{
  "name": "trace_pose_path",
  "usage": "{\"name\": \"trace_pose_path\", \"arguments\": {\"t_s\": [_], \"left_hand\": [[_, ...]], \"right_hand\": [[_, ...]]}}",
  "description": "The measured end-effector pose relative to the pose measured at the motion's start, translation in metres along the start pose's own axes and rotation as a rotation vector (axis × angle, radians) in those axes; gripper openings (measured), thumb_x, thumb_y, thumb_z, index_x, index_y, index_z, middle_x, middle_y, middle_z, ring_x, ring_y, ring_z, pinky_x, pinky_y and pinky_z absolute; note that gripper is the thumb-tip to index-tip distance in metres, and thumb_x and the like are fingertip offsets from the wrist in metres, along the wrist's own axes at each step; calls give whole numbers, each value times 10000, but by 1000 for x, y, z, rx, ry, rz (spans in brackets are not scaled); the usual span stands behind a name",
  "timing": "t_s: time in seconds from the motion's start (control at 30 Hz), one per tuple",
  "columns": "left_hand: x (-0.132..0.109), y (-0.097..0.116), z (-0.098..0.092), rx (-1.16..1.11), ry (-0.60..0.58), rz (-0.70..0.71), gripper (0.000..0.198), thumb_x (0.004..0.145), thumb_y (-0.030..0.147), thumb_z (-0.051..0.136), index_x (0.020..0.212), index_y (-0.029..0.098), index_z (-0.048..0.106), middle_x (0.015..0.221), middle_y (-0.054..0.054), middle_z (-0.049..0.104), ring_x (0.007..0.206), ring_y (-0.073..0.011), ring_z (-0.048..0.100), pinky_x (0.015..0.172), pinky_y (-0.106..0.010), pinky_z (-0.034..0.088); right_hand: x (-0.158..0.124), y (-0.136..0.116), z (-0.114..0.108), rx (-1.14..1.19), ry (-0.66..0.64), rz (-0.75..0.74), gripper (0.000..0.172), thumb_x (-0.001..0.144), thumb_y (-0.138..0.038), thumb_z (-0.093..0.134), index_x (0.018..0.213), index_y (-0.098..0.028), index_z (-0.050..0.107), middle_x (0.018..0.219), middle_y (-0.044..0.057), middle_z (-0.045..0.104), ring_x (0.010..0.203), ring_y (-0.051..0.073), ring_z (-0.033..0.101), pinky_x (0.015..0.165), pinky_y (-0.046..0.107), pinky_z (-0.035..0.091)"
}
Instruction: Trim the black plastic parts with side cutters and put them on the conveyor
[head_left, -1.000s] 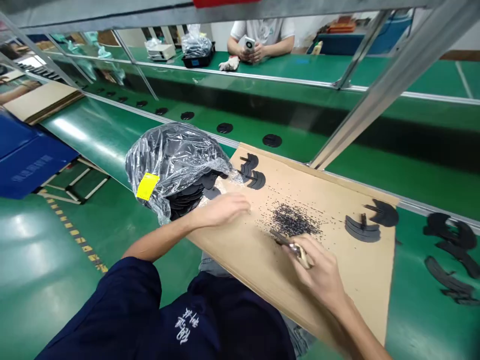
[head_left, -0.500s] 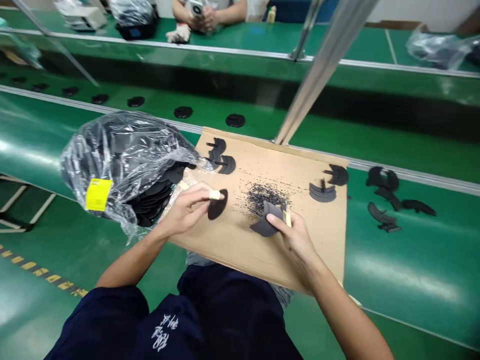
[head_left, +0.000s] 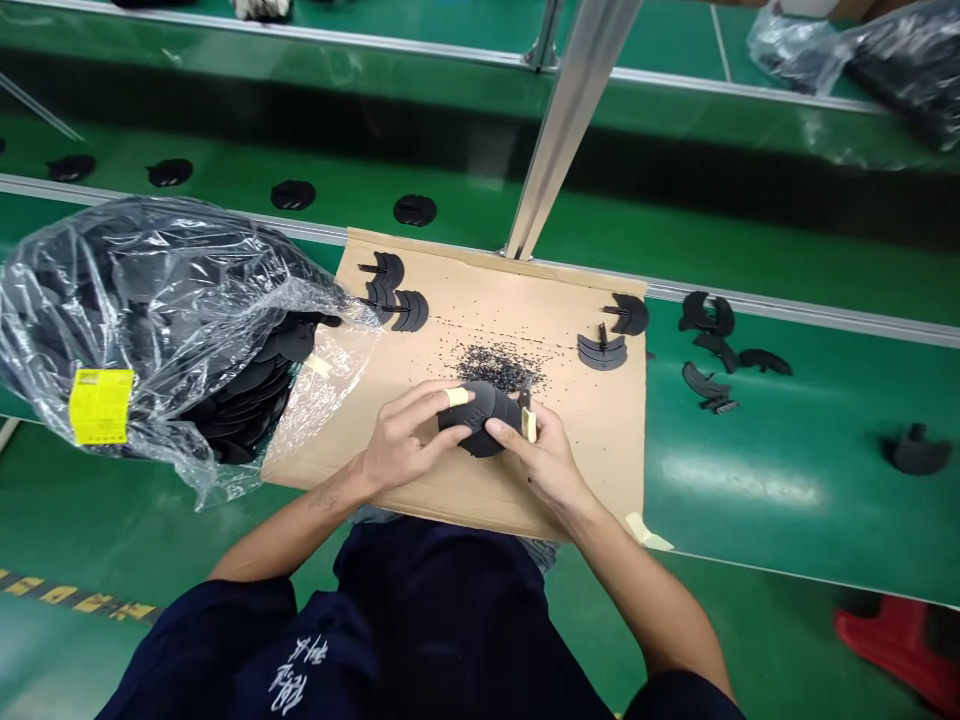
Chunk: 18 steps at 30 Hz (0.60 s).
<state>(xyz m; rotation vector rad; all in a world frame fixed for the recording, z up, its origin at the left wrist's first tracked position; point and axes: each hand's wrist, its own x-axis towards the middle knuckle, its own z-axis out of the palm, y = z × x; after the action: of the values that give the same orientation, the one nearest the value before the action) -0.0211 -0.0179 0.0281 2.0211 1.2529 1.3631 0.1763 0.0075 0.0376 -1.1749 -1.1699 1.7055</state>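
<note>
Above the cardboard sheet [head_left: 600, 440], my left hand [head_left: 409, 435] pinches a round black disc [head_left: 469, 425] by its left side. My right hand [head_left: 544, 450] grips a curved black piece [head_left: 506, 408] that overlaps the disc's right side. A narrow dark tool with a pale handle [head_left: 529, 425] is also in my right hand; its tip points up. Both hands have tape on a finger or near it. Just beyond them lies a pile of small black bits [head_left: 499, 365]. Curved black parts [head_left: 411, 311] rest at the sheet's back left, others [head_left: 602, 350] at its right.
A clear plastic bag [head_left: 172, 290] of black discs bulges at the left, with a yellow label [head_left: 101, 405]. Discs [head_left: 415, 209] line the green surface behind. A metal post [head_left: 559, 130] rises behind the sheet. Loose black parts [head_left: 705, 380] lie on the right, a red object [head_left: 900, 640] below.
My left hand has brought the disc rightward against the piece in my right hand. The view has tilted down and turned right, and the person across the bench is out of view.
</note>
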Motion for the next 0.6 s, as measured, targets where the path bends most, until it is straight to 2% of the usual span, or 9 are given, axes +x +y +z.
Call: {"name": "trace_pose_path", "arguments": {"t_s": [0.07, 0.17, 0.23, 0.33, 0.6], "left_hand": [[-2, 3, 8, 5, 79, -75, 156, 937, 256, 704, 1076, 187, 718, 1053, -80, 763, 1008, -194, 736, 888, -324, 632], [-5, 4, 18, -67, 118, -194, 228, 946, 278, 697, 1154, 185, 680, 1084, -80, 763, 991, -179, 745, 839, -275, 631], [-7, 4, 22, -134, 99, -256, 308, 961, 297, 679, 1245, 185, 646, 1165, -94, 753, 1064, -191, 739, 899, -287, 628], [-9, 3, 24, -214, 86, -311, 321, 974, 306, 664, 1272, 187, 646, 1221, -99, 745, 1148, -205, 722, 1002, -318, 608], [-10, 4, 31, -279, 137, -359, 315, 970, 331, 672, 1251, 190, 673, 1250, -104, 741, 1193, -226, 711, 1060, -358, 592]], "right_hand": [[-1, 2, 4, -54, 22, -56, 457, 724, -585, 844, 883, -207, 642, 816, 4, 656, 738, 159, 589, 707, 294, 546], [-2, 2, 8, -120, 48, -114, 422, 764, -574, 815, 873, -213, 623, 786, -5, 619, 716, 155, 561, 696, 291, 531], [-3, 3, 9, -148, 61, -143, 401, 787, -564, 797, 873, -217, 614, 775, -10, 604, 708, 154, 548, 692, 290, 521], [-3, 4, 10, -165, 88, -176, 383, 802, -553, 786, 865, -218, 611, 765, -13, 591, 702, 153, 534, 683, 287, 507], [-6, 7, 13, -177, 133, -189, 389, 807, -565, 777, 868, -217, 612, 760, -6, 597, 694, 157, 529, 685, 297, 516]]}}
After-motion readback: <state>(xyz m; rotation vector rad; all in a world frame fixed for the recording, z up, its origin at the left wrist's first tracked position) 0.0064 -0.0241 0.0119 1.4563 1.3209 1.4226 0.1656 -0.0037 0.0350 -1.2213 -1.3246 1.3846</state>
